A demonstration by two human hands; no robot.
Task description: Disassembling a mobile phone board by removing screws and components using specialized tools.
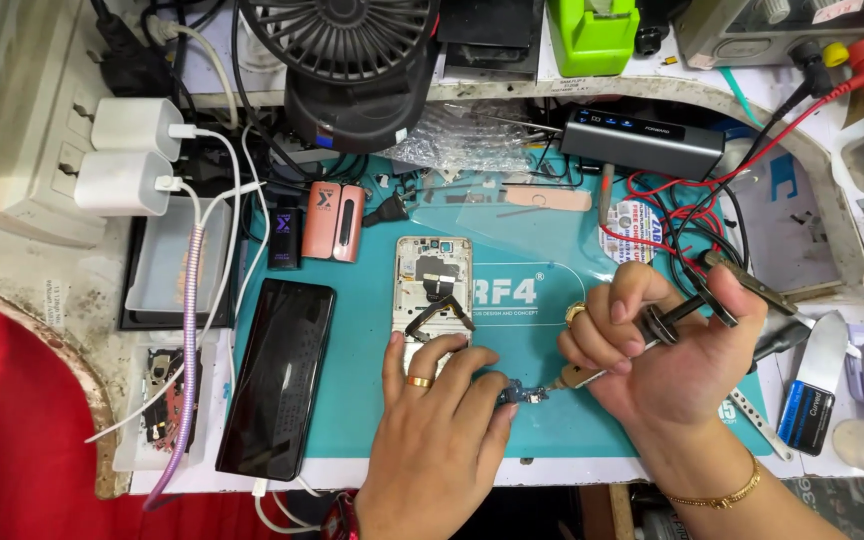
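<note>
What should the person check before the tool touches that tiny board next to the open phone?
1. Small dark circuit board pinned by the left hand: ok, fingertips press on it.
2. Thin metal-tipped tool held in the right hand: ok, tip points at the board.
3. Tip actually touching the board: cannot tell.
4. Opened gold-framed phone lying flat on the teal work mat: ok.
5. Black glossy phone apart from the hands: ok, it lies at the mat's left edge.
6. Red and black wires away from the board: ok.
</note>
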